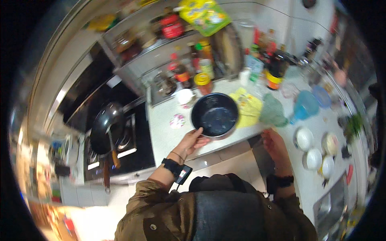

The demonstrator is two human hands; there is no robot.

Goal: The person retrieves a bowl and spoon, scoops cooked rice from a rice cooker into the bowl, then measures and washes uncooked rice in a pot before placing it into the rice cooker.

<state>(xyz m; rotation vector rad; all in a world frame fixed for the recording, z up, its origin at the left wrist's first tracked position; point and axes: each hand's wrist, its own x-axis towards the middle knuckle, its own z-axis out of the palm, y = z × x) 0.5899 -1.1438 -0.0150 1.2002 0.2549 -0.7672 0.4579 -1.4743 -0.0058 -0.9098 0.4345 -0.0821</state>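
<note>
A round, dark-lined inner pot (214,114) is tilted at the counter's front edge, with its hollow facing me. My left hand (190,142) grips its near-left rim, thumb over the edge and fingers under the outer wall. Away from the pot to the right is my right hand (273,144), its fingers loosely bent and blurred; I see nothing held in it. The green cloth or bag (273,111) lies just beyond those fingers. Behind the pot's right side is a yellow package or cloth (249,105). A white cup-like container (185,97) stands beyond the pot's left side.
On the left, a wok (108,129) with a wooden-handled utensil sits on the black cooktop (141,135). A yellow-lidded jar (202,81) and several bottles stand behind. To the right are a light-blue plastic item (306,104), several bowls (312,158) and a sink (328,208).
</note>
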